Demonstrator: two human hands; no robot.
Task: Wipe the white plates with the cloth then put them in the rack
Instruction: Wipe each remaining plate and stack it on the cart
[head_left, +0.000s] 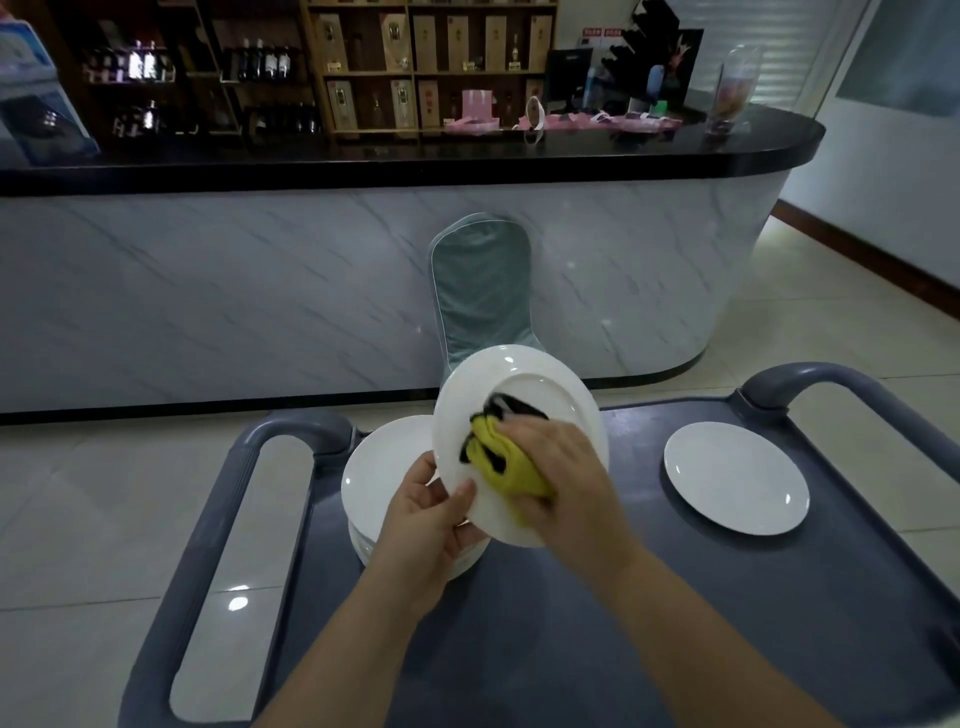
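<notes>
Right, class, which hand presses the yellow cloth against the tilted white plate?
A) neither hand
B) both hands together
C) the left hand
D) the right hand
D: the right hand holds the yellow cloth against the tilted plate, while the left hand grips that plate's rim.

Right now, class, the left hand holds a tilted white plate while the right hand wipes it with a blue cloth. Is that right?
One slip: the head view shows the cloth is yellow with black marks, not blue. The left hand does hold the tilted white plate, and the right hand wipes it.
</notes>
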